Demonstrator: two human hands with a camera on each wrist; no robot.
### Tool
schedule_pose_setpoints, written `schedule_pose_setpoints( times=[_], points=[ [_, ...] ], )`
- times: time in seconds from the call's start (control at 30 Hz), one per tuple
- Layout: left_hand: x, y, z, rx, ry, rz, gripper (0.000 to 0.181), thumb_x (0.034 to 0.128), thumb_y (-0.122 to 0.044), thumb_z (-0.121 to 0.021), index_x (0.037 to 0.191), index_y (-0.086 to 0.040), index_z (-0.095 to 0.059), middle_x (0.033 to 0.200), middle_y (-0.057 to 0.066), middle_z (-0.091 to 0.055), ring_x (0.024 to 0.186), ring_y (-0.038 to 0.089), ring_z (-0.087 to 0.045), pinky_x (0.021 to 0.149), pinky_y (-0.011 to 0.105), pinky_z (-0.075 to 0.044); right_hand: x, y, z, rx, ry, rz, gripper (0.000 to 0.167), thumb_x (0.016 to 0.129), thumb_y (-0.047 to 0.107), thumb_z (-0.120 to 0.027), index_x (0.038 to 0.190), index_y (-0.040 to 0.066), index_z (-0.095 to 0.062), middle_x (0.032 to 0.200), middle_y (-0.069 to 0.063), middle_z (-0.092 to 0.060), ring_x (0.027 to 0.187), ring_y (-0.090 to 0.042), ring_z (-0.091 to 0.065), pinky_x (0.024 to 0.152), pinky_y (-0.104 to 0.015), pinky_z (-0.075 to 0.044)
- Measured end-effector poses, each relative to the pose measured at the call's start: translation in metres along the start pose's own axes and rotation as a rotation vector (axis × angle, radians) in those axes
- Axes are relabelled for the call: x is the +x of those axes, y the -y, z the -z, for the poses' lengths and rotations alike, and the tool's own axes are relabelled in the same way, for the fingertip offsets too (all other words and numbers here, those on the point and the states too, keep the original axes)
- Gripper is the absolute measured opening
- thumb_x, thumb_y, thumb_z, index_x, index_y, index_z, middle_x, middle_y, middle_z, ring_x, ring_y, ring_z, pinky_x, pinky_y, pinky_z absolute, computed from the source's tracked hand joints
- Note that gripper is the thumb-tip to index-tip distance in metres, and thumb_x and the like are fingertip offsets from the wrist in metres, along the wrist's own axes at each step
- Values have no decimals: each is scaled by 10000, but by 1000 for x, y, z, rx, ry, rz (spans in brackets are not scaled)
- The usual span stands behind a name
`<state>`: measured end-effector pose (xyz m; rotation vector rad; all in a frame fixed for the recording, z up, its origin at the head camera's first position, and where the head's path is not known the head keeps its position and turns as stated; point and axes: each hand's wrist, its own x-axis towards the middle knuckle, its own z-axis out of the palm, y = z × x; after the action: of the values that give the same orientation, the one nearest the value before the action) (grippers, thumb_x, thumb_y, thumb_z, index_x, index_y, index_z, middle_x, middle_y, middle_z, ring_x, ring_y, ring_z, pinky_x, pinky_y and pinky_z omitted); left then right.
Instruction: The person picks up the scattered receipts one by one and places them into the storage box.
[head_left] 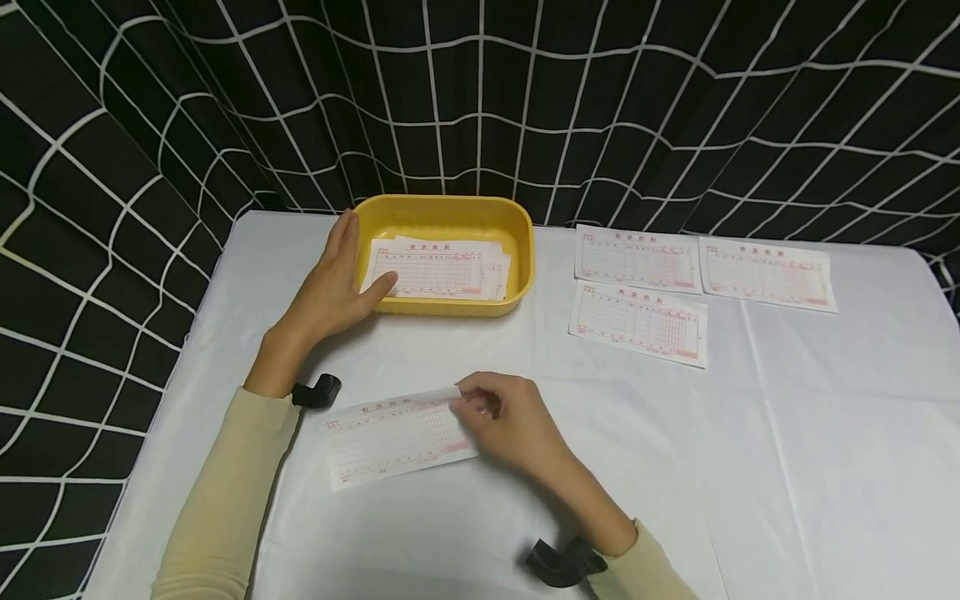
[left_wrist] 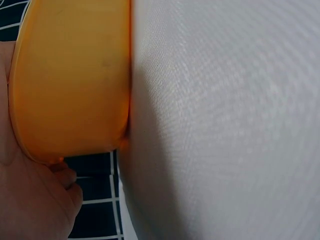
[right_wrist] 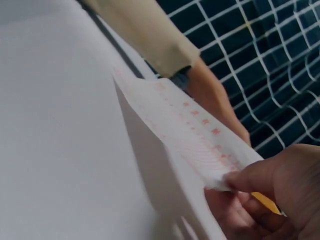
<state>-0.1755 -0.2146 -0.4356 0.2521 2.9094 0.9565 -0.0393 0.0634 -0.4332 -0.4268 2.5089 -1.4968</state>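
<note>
My right hand (head_left: 517, 421) pinches the upper right corner of a white paper form (head_left: 397, 442) printed with a red table. In the right wrist view the form (right_wrist: 185, 125) slants up off the white cloth, its corner between thumb and fingers. At the back of the table is a yellow plastic basin (head_left: 521, 287) holding several similar printed forms (head_left: 427, 271). My left hand (head_left: 326, 279) grips the basin's left end, thumb over the rim and fingers along the outside. The left wrist view has the basin's side wall (left_wrist: 72, 85) close up, with part of the hand (left_wrist: 35, 200) against it.
Three more printed forms lie flat at the back right: one form (head_left: 637, 258) at the rear, another form (head_left: 768, 273) beside it, a third form (head_left: 637, 323) in front. White cloth (head_left: 750, 467) covers the table. Black curtain with white netting (head_left: 480, 100) borders the back and left.
</note>
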Motion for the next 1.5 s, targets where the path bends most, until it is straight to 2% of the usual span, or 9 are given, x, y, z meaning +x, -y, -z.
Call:
schedule_pose_setpoints(
  times=[0.27,0.53,0.8,0.9,1.03,1.17,1.5],
  points=[
    [-2,0,1,10,-7,-1,1027,1006,-523,-585,1709,-105,36,1809,91,37,1652,376,-198,1314,588,-260,5,-6,30,66,-27,-87,119,945,59,-762,1057,22,-782,922,-110,-787,767,-111,-682,689,-182,-543],
    [0,1,1,4,-8,-4,1028,1005,-528,-586,1710,-117,39,1810,86,39,1653,378,-194,1318,592,-247,16,-9,58,86,-72,-121,106,946,75,-764,1036,20,-758,869,-96,-728,730,-66,-624,684,-181,-490],
    [2,1,-1,-3,-13,0,1030,999,-505,-602,1712,-128,39,1809,88,37,1641,403,-219,1301,618,-271,29,-4,82,130,-101,-188,185,974,110,-733,1111,-13,-718,997,-162,-735,787,-56,-671,692,-173,-520],
    [3,1,-1,-4,-14,-9,1027,998,-477,-610,1712,-116,33,1808,97,28,1639,401,-224,1304,604,-276,36,-1,92,168,-123,-186,208,978,99,-731,1127,-44,-707,985,-134,-726,778,-53,-669,685,-174,-548],
    [2,1,0,-2,-15,-19,1022,995,-460,-610,1712,-106,25,1807,105,16,1644,386,-214,1313,586,-266,48,3,107,210,-158,-176,229,979,83,-733,1140,-75,-692,931,-13,-709,765,-29,-664,719,-185,-603],
    [2,1,0,6,-12,-15,1025,1001,-497,-598,1712,-109,32,1808,103,24,1651,384,-197,1318,588,-251,60,8,121,200,-183,-168,237,981,101,-739,1141,-66,-687,908,55,-689,783,-8,-658,749,-173,-617],
    [1,1,-2,11,-6,-11,1027,1005,-531,-581,1712,-126,44,1809,79,46,1656,376,-189,1318,584,-255,93,17,137,119,-220,-139,249,991,111,-727,1187,-43,-715,990,0,-699,846,-33,-675,785,-176,-621]
  ],
)
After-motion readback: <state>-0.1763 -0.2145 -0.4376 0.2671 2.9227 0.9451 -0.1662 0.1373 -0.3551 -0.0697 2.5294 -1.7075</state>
